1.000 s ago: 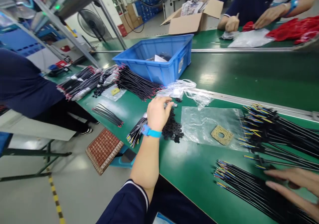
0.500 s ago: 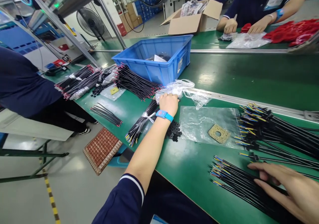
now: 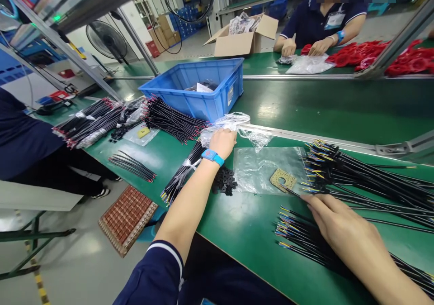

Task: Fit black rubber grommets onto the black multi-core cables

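Note:
My left hand [image 3: 223, 143], with a blue wristband, rests on crumpled clear plastic [image 3: 210, 135]; its fingertips are hidden, so what it holds does not show. My right hand [image 3: 330, 214] pinches a black cable [image 3: 294, 193] whose end reaches the yellow sponge [image 3: 282, 180] with a round hole. That sponge lies on a flat clear bag [image 3: 251, 160]. Below the right hand is a bundle of black cables with coloured wire ends [image 3: 288, 232]. Small black parts [image 3: 225, 181] lie in a pile beside my left forearm. A tied cable bundle [image 3: 179, 173] sits left of it.
Behind my left hand stands a blue bin [image 3: 200, 99]. More cables [image 3: 366, 173] lie at the right, others [image 3: 172, 119] at the left. A metal rail [image 3: 305, 138] crosses the green table [image 3: 237, 237]. Across it, a person handles a plastic bag [image 3: 310, 64].
My right hand has moved left and up from the cable bundle, and a cable now extends from its fingers to the sponge. My left hand stays at the plastic. The view has shifted.

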Tool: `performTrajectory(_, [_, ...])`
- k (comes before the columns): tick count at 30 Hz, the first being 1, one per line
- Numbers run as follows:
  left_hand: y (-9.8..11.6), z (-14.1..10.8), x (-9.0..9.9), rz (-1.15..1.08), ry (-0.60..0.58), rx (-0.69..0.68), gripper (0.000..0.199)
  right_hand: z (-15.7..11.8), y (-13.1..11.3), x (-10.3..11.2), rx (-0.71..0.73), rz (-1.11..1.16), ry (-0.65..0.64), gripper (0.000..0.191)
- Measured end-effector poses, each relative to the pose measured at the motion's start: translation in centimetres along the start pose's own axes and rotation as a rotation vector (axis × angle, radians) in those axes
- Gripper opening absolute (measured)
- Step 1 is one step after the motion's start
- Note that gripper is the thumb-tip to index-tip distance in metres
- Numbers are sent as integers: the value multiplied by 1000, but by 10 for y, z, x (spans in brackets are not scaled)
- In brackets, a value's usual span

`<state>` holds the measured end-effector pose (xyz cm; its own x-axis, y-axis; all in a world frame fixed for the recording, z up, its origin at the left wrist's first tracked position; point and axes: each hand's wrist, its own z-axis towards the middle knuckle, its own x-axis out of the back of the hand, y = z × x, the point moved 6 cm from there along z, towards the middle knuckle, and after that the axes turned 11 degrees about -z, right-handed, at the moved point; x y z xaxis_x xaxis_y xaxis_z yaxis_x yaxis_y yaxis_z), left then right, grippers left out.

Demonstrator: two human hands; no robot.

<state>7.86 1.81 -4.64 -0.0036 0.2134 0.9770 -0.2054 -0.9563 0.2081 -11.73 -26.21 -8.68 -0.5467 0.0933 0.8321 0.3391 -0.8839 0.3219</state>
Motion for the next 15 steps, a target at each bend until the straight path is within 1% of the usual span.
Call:
performTrajectory(2, [9, -12, 9, -67, 93, 1, 18, -4, 0, -6, 9, -24, -63, 27])
performTrajectory(3, [14, -18, 14, -165, 149, -4, 17, -5, 0, -7, 19, -31, -78, 29])
performTrajectory(4, [19, -25, 18, -311, 208, -16, 15, -5, 0, -6, 30, -37, -81, 31])
performTrajectory(6, [27, -38, 23, -695, 307, -54, 9, -3, -1, 0, 49, -53, -60, 33])
performTrajectory(7, [31, -43, 22, -882, 326, -73, 13, -1, -1, 3, 59, -60, -48, 35])
performTrajectory(9, [39, -51, 16, -1147, 287, -95, 21, 2, -4, 8, 81, -68, -42, 39])
performTrajectory(11, [46, -56, 8, -1318, 203, -106, 22, 4, -5, 11, 90, -70, -40, 42])
performTrajectory(13, [49, -59, 0, -1455, 106, -96, 21, 6, -2, 17, 47, -72, 0, 41])
performTrajectory(15, [52, -60, -8, -1582, -22, -66, 32, 7, 3, 27, -16, -36, 78, 39])
